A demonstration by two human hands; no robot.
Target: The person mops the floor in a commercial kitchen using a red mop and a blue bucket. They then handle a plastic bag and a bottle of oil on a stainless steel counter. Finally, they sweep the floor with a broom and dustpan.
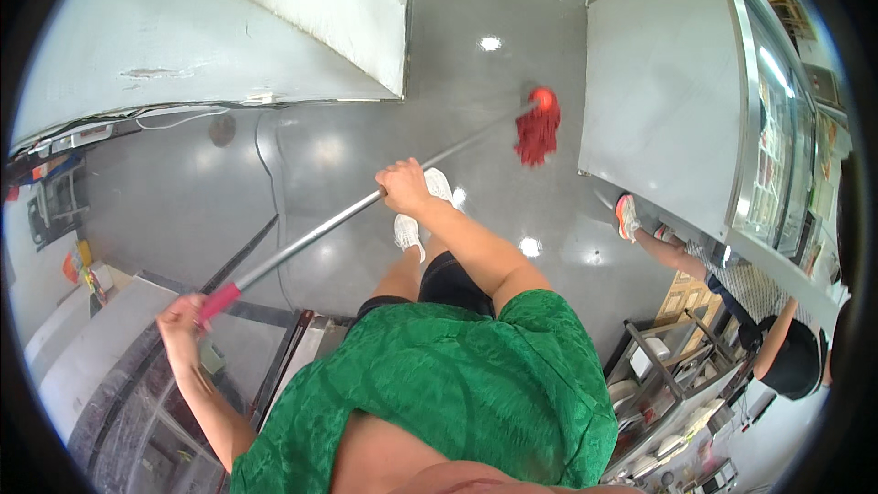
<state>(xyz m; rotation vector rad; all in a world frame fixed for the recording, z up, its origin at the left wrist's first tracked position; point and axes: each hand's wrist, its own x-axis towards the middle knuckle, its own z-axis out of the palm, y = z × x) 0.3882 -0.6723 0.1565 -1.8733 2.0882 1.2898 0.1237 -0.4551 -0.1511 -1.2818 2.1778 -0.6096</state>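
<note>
A string mop crosses the view at a slant, its red mop head (538, 129) on the grey floor ahead of me and to the right. My left hand (182, 322) is wrapped around the pink grip (221, 302) at the upper end of the handle. Farther down, my right hand (405, 185) grasps the metal mop handle (309, 240) above my white shoes (407, 232). The lower part of the pole looks blurred near the mop head.
A white wall corner (329, 34) juts in at upper left. On the right stands a glass-fronted display cabinet (658, 89), with another person (741, 288) beside it. Metal shelving (658, 363) holds dishes at lower right. A cable (266, 165) runs along the floor (473, 274).
</note>
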